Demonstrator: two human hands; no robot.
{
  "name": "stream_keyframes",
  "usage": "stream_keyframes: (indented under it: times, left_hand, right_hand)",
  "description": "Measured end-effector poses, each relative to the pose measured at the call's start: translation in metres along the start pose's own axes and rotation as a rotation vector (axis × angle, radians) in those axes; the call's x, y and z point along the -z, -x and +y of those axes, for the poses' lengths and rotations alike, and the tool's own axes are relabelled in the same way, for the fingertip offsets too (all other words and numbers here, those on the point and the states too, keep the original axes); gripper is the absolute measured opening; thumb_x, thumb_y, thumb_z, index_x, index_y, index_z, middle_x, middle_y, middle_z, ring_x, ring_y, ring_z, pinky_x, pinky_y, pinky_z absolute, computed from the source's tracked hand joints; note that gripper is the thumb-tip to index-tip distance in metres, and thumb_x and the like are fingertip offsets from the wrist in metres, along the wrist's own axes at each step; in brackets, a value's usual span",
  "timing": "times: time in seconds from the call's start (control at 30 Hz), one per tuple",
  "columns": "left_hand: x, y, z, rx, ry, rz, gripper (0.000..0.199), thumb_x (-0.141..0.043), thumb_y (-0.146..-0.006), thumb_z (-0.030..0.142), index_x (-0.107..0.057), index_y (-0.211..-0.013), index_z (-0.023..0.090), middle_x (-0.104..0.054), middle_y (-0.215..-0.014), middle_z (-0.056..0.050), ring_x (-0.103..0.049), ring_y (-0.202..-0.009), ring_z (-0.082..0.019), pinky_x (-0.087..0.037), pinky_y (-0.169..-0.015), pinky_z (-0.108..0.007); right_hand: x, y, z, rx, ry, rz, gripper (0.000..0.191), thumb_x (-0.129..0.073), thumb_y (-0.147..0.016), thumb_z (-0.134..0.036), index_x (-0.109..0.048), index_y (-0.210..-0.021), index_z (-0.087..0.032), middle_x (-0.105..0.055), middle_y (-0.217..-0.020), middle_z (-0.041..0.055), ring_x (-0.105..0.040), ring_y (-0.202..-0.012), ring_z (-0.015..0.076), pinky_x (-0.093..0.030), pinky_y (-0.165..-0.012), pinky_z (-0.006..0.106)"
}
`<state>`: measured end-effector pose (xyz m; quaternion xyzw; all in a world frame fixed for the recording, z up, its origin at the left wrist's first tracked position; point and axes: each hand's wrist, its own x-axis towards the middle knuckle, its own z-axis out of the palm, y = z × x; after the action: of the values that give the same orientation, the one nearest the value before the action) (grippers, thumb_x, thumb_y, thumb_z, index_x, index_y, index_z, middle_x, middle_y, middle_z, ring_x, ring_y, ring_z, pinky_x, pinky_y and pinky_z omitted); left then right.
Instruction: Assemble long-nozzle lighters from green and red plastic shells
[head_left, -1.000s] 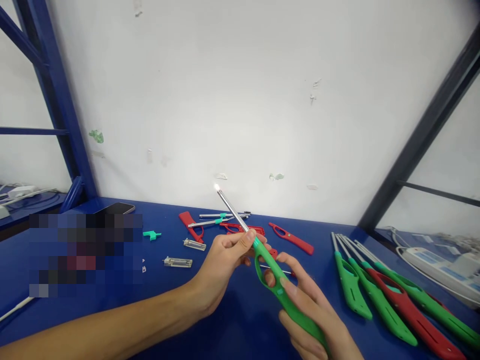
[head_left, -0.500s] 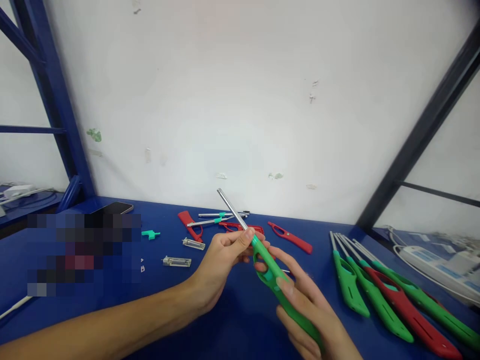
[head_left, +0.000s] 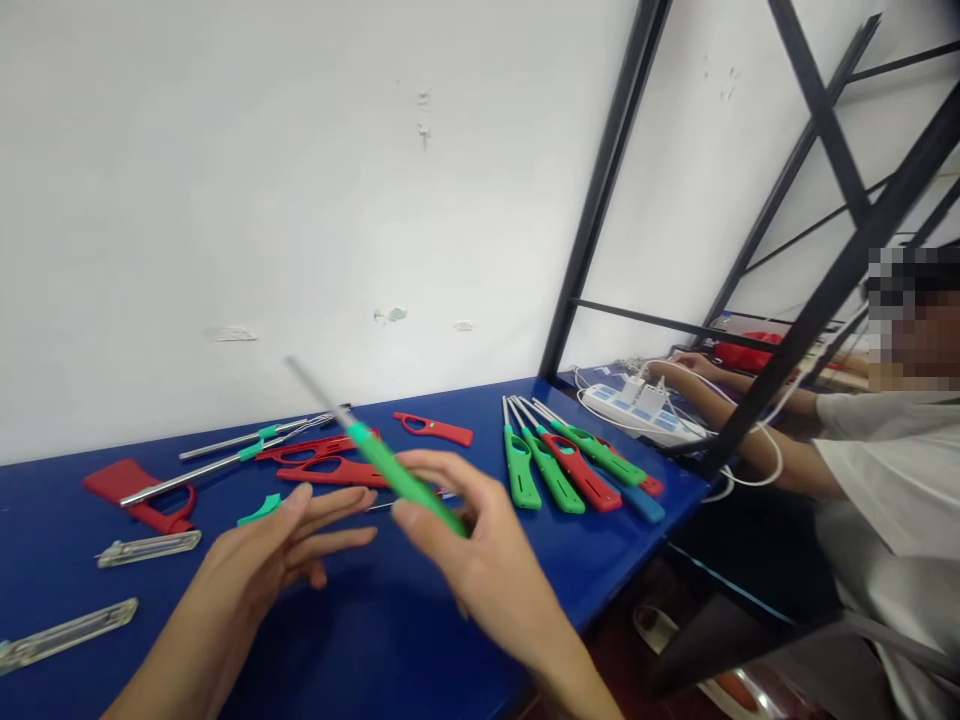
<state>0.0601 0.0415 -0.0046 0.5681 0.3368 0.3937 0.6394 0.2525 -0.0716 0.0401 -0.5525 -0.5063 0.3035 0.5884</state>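
Observation:
A green long-nosed lighter (head_left: 401,478) with a metal tube slants up to the left, held round its handle by my right hand (head_left: 480,550). Apart from it, my left hand (head_left: 285,545) holds nothing, its fingers stretched out. Past the left hand lie red handle shells (head_left: 330,470), a red handle piece (head_left: 135,490), metal tubes with teal collars (head_left: 202,475) and a teal trigger piece (head_left: 261,508). Clear fuel tanks (head_left: 150,548) rest at the left. Another red shell (head_left: 435,430) lies near the wall.
Several assembled lighters (head_left: 562,455), mostly green and red, lie side by side on the blue table (head_left: 420,640) at the right. Beyond are a power strip (head_left: 637,408) with white cables and a dark metal frame (head_left: 611,190). Another person (head_left: 877,450) sits at the right.
My view has turned to the right, bringing the other person into sight. My left hand has let go of the green lighter and opened; my right hand still holds it.

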Motion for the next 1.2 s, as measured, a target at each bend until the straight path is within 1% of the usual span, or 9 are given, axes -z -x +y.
stream_keyframes:
  times: [0.13,0.23,0.33,0.47,0.7,0.83,0.9,1.03,1.2]
  left_hand:
    - [-0.001,0.007,-0.021,-0.001,-0.179,-0.097,0.05,-0.076,-0.093,0.074,-0.093,-0.109,0.03,-0.087,-0.115,-0.013,-0.082,-0.09,-0.036,-0.055,-0.059,-0.033]
    - [0.002,0.005,-0.028,-0.042,-0.258,-0.141,0.052,-0.079,-0.088,0.076,-0.093,-0.104,0.029,-0.086,-0.104,-0.013,-0.079,-0.075,-0.03,-0.05,-0.052,-0.029]
    - [0.005,0.001,-0.032,-0.053,-0.257,-0.167,0.047,-0.079,-0.089,0.072,-0.091,-0.1,0.028,-0.083,-0.097,-0.011,-0.076,-0.068,-0.026,-0.048,-0.048,-0.026]
    - [0.009,-0.001,-0.038,-0.058,-0.27,-0.22,0.041,-0.074,-0.093,0.063,-0.089,-0.105,0.027,-0.085,-0.105,-0.01,-0.079,-0.068,-0.024,-0.047,-0.047,-0.024]
    - [0.007,0.004,-0.042,-0.087,-0.351,-0.248,0.04,-0.064,-0.1,0.056,-0.088,-0.108,0.025,-0.087,-0.107,-0.01,-0.08,-0.07,-0.022,-0.046,-0.049,-0.022]
    - [0.006,0.009,-0.042,-0.084,-0.41,-0.234,0.043,-0.056,-0.105,0.049,-0.088,-0.118,0.025,-0.085,-0.084,-0.008,-0.075,-0.069,-0.021,-0.048,-0.054,-0.022]
    - [0.006,0.011,-0.043,-0.093,-0.431,-0.228,0.044,-0.053,-0.106,0.047,-0.088,-0.121,0.024,-0.082,-0.075,-0.006,-0.071,-0.065,-0.02,-0.049,-0.055,-0.023]
    - [0.004,0.014,-0.041,-0.123,-0.463,-0.191,0.042,-0.052,-0.105,0.043,-0.086,-0.123,0.025,-0.083,-0.084,-0.006,-0.077,-0.077,-0.023,-0.052,-0.057,-0.024]
    - [-0.005,0.028,-0.026,-0.348,-0.573,0.008,0.037,-0.057,-0.106,0.04,-0.083,-0.132,0.033,-0.083,-0.127,-0.004,-0.079,-0.109,-0.024,-0.065,-0.087,-0.03]
  right_hand:
    - [0.055,-0.006,0.003,0.107,0.403,0.353,0.034,-0.073,-0.107,-0.037,-0.075,-0.139,-0.027,-0.073,-0.147,0.0096,-0.067,-0.138,0.0319,-0.052,-0.12,0.053]
    - [0.1,-0.009,0.015,0.024,0.687,0.5,0.039,-0.076,-0.108,-0.041,-0.071,-0.142,-0.022,-0.068,-0.153,0.0122,-0.069,-0.134,0.0326,-0.058,-0.114,0.06]
    - [0.132,-0.009,0.027,-0.081,0.919,0.478,0.038,-0.076,-0.109,-0.041,-0.071,-0.141,-0.023,-0.071,-0.148,0.0117,-0.074,-0.124,0.0293,-0.065,-0.104,0.053]
    - [0.146,-0.011,0.038,-0.134,1.12,0.354,0.037,-0.076,-0.109,-0.041,-0.071,-0.141,-0.022,-0.072,-0.145,0.0114,-0.075,-0.121,0.0283,-0.066,-0.102,0.052]
    - [0.143,-0.02,0.055,-0.046,1.256,0.254,0.036,-0.076,-0.109,-0.041,-0.072,-0.14,-0.022,-0.073,-0.145,0.0113,-0.075,-0.121,0.0283,-0.066,-0.102,0.052]
    - [0.131,-0.025,0.056,0.066,1.296,0.247,0.038,-0.077,-0.108,-0.04,-0.071,-0.142,-0.022,-0.07,-0.151,0.0119,-0.072,-0.129,0.031,-0.063,-0.108,0.056]
    - [0.115,-0.024,0.052,0.137,1.293,0.237,0.042,-0.077,-0.108,-0.037,-0.07,-0.146,-0.024,-0.061,-0.165,0.0133,-0.064,-0.145,0.0358,-0.056,-0.118,0.063]
    - [0.07,-0.017,0.038,0.283,1.237,0.105,0.056,-0.072,-0.11,-0.033,-0.06,-0.164,-0.03,-0.021,-0.193,0.0108,-0.021,-0.176,0.0438,-0.038,-0.135,0.069]
    - [0.021,-0.002,0.026,0.413,1.147,-0.148,0.056,-0.074,-0.105,-0.019,-0.065,-0.159,-0.031,-0.015,-0.195,0.0021,-0.016,-0.178,0.0415,-0.041,-0.136,0.068]
